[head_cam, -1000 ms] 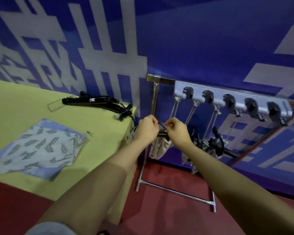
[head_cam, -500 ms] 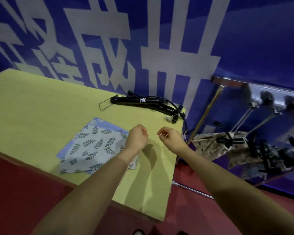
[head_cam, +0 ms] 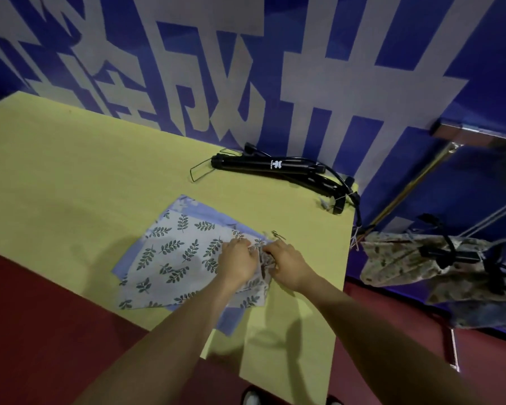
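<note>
Bench: yellow-green top, set against a blue wall with large grey characters. The red floor shows below its near edge.

Leaf-print cloth: lies flat on the right half of the bench, near the front edge. It rests on a blue cloth, whose borders show at the far corner, the left edge and the near right corner. The right edge of the leaf-print cloth is gathered into a bunch and lifted slightly off the stack.

Left hand: fingers curled and clamped on the bunched edge from the left side. The forearm crosses the near part of both cloths.

Right hand: fingers curled and pinching the same bunched edge from the right side. The two hands are just beside each other, with the fabric between them.

Metal clip: small, lying on the bench just beyond the right hand, apart from the cloth.

Black tube: has a white logo and lies along the far edge of the bench with black cables at its right end. A wire loop projects from its left end.

Patterned cloth: hangs beyond the right end of the bench, held by a black clip hanger, with the slanted metal bar of a rack behind it. This area is blurred.
</note>
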{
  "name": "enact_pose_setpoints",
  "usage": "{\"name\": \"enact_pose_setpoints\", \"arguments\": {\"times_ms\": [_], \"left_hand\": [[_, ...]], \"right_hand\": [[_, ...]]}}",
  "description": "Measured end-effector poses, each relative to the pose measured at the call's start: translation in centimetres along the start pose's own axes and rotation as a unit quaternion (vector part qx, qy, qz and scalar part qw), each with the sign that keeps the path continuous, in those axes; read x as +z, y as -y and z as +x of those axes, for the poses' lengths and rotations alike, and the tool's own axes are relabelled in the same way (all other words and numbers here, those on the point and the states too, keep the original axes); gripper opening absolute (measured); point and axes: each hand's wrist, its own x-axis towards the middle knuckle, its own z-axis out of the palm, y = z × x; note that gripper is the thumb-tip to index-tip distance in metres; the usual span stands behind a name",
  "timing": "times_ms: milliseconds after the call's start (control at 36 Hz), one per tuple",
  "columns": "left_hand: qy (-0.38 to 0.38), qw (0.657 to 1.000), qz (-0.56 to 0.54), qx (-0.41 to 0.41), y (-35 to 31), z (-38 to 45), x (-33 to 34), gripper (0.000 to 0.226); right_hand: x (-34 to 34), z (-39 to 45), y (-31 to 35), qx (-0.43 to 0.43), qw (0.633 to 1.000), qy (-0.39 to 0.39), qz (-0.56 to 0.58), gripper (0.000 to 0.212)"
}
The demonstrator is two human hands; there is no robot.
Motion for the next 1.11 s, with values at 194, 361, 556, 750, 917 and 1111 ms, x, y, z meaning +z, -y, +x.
{"name": "enact_pose_setpoints", "arguments": {"times_ms": [194, 361, 556, 750, 917, 1111], "left_hand": [[0.049, 0.998, 0.032, -0.013, -0.1, 0.7, 0.5, 0.044], [0.037, 0.994, 0.095, 0.03, -0.3, 0.8, -0.3, 0.049], [-0.062, 0.987, 0.092, 0.115, -2.3, 0.1, -3.5, 0.033], [-0.004, 0.968, 0.128, 0.216, -3.0, -0.6, -5.5, 0.035], [0.018, 0.965, 0.17, 0.201, -3.6, 0.1, -5.8, 0.055], [-0.044, 0.988, 0.126, 0.079, -4.5, 1.0, -6.9, 0.064]], "right_hand": [[0.7, 1.3, 0.3, 0.047, 0.995, -0.072, -0.054, 0.021], [-0.5, 1.3, 0.7, 0.018, 0.984, -0.168, 0.062, 0.007], [-4.0, 1.1, 2.2, -0.02, 0.973, -0.214, 0.086, 0.017], [-7.0, 2.2, 2.1, 0.029, 0.965, -0.243, 0.099, 0.019], [-8.8, 3.1, 1.7, 0.024, 0.958, -0.231, 0.168, 0.017], [-8.8, 3.7, -0.7, 0.047, 0.957, -0.202, 0.203, 0.02]]}}
